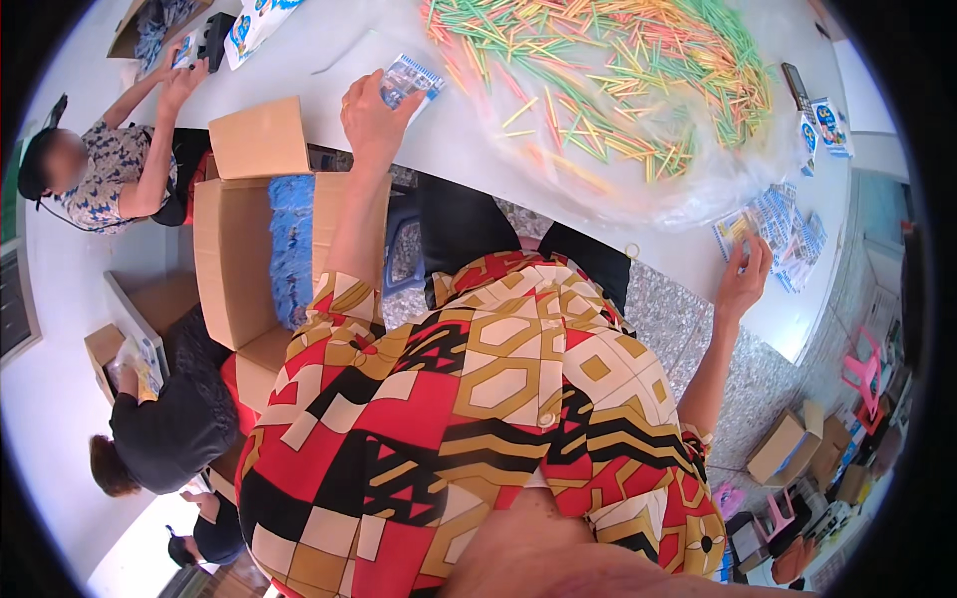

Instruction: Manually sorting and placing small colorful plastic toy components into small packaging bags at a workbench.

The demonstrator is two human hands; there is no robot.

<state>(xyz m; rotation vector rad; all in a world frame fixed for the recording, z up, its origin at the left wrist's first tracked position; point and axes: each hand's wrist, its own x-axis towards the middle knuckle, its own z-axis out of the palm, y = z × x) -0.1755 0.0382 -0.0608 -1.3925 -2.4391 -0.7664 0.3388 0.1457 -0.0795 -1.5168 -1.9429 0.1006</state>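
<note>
My left hand [373, 118] is closed on a small blue-and-white printed packet [412, 80], holding it by its edge over the white table. On the right, the fingers of my right hand [746, 271] pinch a small clear-fronted packet [735, 227] with something yellowish inside. That packet lies by a loose pile of similar blue-and-white packets [795, 239] at the table's right edge. Between my hands and farther back, a large heap of thin pink, green and yellow sticks [598, 85] rests on clear plastic sheeting [688, 204].
An open cardboard box [239, 269] full of blue packets [291, 249] stands left of my legs. A co-worker [130, 164] sits at the table's far left. Another person [174, 399] is behind. The white table [339, 45] ends close to my lap. Cartons [783, 444] stand on the floor at right.
</note>
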